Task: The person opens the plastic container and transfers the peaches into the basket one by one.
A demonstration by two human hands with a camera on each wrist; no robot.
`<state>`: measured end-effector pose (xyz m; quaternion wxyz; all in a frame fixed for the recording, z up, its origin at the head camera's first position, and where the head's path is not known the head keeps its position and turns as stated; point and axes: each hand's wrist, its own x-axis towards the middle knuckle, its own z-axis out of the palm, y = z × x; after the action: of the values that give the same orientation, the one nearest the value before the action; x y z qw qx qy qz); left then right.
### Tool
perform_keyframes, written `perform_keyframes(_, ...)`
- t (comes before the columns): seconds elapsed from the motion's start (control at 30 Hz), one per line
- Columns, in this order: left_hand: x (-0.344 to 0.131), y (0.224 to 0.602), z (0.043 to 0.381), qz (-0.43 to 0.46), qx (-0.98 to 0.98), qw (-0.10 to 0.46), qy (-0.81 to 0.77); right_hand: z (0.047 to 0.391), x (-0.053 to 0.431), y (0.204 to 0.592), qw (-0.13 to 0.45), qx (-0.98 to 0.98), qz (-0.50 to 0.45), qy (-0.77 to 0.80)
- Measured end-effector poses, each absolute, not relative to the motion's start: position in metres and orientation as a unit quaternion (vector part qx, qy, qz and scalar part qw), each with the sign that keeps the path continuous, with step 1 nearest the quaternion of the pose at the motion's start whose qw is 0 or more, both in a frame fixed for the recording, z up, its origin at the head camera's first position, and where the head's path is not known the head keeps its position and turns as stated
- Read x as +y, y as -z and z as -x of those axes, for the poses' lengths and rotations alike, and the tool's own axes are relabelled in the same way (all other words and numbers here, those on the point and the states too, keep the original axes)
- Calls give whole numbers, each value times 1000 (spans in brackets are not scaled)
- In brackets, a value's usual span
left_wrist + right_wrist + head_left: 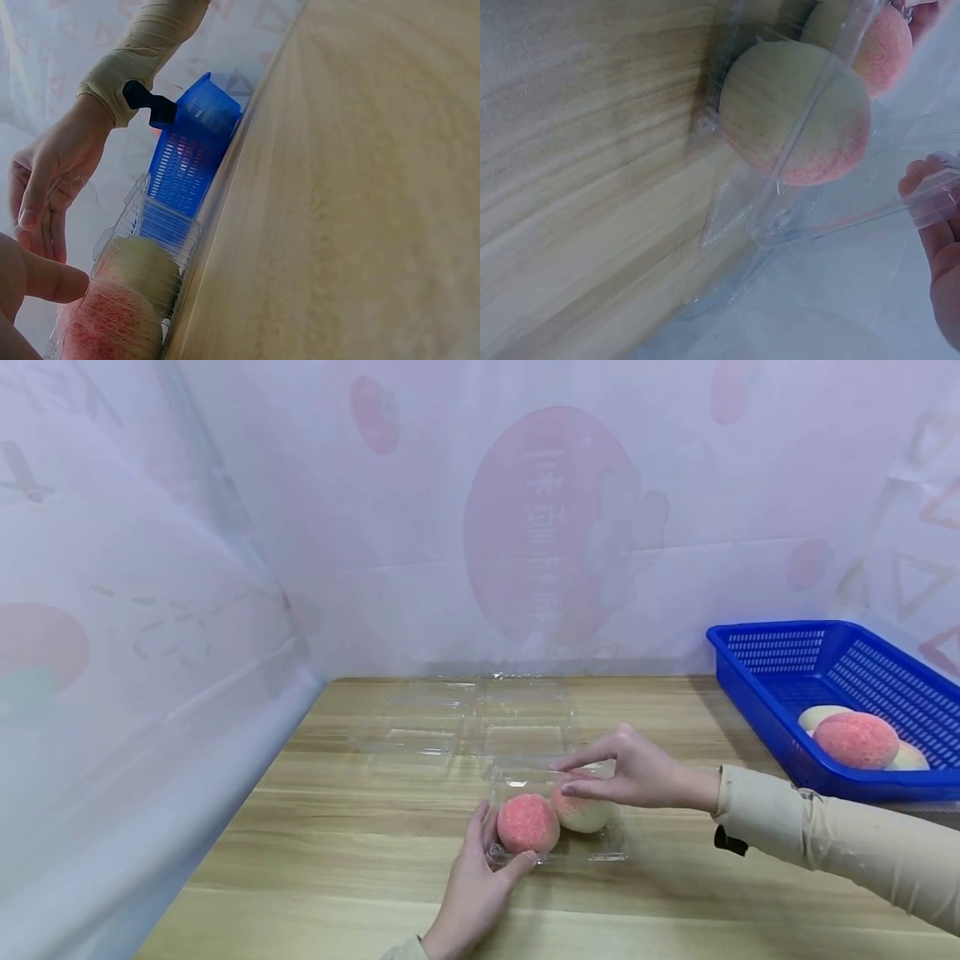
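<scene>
A clear plastic clamshell box [607,852] stands on the table with two peaches in it. One peach [528,823] shows its pink side; the other peach [588,814] is mostly cream with a pink blush. My left hand [476,881] grips the box's near left corner, its thumb on the front edge. Above the cream peach, my right hand [633,772] pinches the edge of the box's thin lid [840,221] between thumb and fingers. The lid stands partly raised over the fruit in the right wrist view.
Two more clear plastic boxes [525,741] lie behind, near the back edge of the table [337,860]. At the right is a blue basket [757,710] with several peaches [857,741]. Printed cloth [390,593] hangs behind and on both sides.
</scene>
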<state>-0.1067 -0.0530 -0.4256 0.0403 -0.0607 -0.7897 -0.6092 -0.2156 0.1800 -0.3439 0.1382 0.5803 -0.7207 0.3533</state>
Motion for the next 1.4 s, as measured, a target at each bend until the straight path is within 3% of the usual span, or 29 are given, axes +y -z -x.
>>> perform_keyframes(0.57,-52,424,107,64,-778,40,624,223,185,325,56,-753,-570,-324)
perform_keyframes(1.0,-53,425,107,61,-776,34,626,230,182,316,64,-754,-569,-322)
perform_keyframes(1.4,-53,425,108,58,-779,25,623,245,181,308,26,-786,-502,-361)
